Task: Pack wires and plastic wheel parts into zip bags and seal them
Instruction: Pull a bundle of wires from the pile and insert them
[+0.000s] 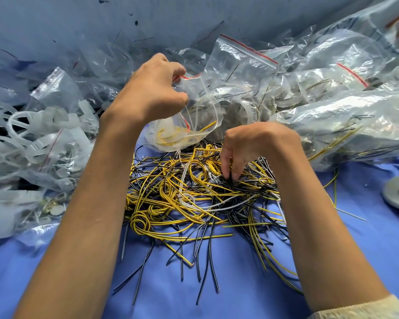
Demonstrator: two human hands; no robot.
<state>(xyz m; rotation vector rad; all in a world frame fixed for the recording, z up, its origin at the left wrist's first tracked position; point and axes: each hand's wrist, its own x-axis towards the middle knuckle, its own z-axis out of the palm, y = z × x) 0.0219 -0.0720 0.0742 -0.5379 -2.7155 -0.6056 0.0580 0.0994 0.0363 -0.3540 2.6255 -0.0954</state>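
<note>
the job looks partway through, with plenty done and plenty left. at the right a heap of filled bags [332, 125] lies piled on the blue cloth [240, 284], wires visible through the plastic and red zip strips running across several mouths, so a good batch seems packed already. the current zip bag [194, 120] is held up above the far edge of the pile by the left hand [152, 88], whose thumb and fingers are curled and pinching the bag's mouth by its red strip, keeping it gaping open. inside, a coil of yellow wire sits at the bottom, along with what may be a pale plastic piece, though the crinkled film makes that hard to be sure of. this bag is not sealed and, by my reading, is still being filled. the right hand [251, 146] is down on the loose wires [189, 199], its fingers bunched narrow and pointing downward, tips pinching into a knot of black strands near the middle of the tangle. that tangle of yellow, black and white wire spreads wide between the two forearms, so many more bags' worth remains. at the left, white plastic wheel parts [21, 134] lie heaped among clear bags, apparently unpacked. left to do: load this bag, press its zip closed, and repeat through both heaps.
</note>
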